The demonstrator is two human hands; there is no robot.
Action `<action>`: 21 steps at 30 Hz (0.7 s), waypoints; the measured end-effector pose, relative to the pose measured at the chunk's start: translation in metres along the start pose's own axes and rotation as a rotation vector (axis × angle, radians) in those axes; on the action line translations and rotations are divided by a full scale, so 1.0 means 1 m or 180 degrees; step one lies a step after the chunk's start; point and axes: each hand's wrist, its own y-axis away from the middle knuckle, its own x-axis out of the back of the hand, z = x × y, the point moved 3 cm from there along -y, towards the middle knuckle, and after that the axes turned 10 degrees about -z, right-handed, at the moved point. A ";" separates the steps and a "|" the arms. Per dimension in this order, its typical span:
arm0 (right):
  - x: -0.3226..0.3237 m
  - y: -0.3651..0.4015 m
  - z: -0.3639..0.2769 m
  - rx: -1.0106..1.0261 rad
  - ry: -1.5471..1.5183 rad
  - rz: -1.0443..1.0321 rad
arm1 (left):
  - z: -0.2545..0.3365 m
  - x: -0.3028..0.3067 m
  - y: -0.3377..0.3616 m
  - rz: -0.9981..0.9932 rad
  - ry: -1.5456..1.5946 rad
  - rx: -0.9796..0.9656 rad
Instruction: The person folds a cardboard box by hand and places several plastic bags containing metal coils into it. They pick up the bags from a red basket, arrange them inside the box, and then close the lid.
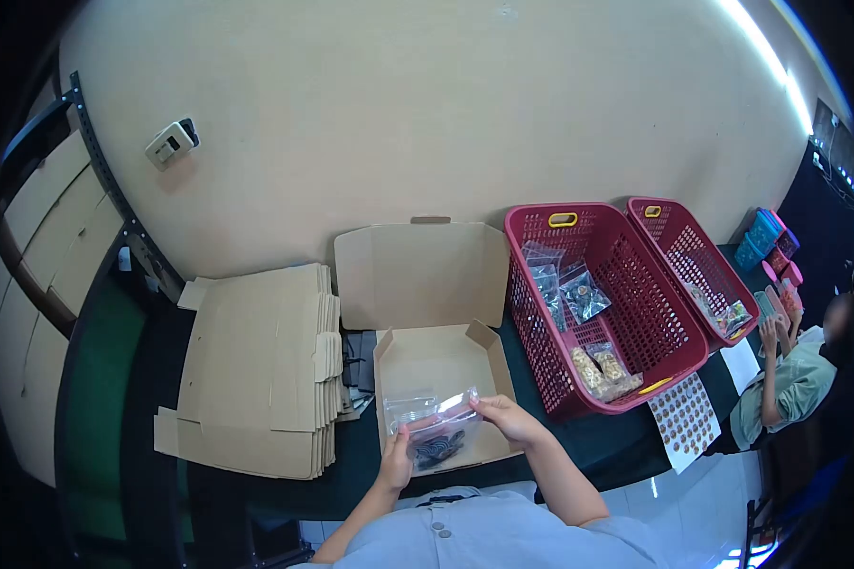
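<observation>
Between my two hands is a clear plastic bag (436, 438) with dark, coiled contents, held above an open cardboard box (446, 356). My left hand (396, 462) pinches the bag's left edge. With the fingers of my right hand (508, 420) I grip its upper right corner. The box's lid stands upright against the wall behind it. Right of the box, a maroon basket (626, 270) holds clear bags with dark items and bags with pale, beige contents.
Flattened cardboard boxes (256, 370) are stacked at the left. A second maroon basket (702, 256), a sticker sheet (685, 422) and small coloured baskets (757, 239) are at the right, where another person (788, 384) sits. A metal shelf (114, 190) stands far left.
</observation>
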 end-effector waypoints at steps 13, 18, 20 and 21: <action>-0.039 0.001 -0.019 0.1026 -0.1068 0.0617 | 0.008 -0.008 -0.002 0.0144 -0.0188 0.0550; -0.054 -0.005 0.013 0.0551 -0.0323 0.0146 | 0.002 -0.001 -0.002 0.0461 -0.0350 0.0148; -0.050 -0.005 0.020 0.0461 -0.0193 0.0186 | -0.001 0.004 -0.002 0.0376 -0.0343 0.0250; -0.048 -0.005 0.020 0.0362 -0.0378 0.0195 | -0.002 0.005 -0.001 0.0295 -0.0342 0.0352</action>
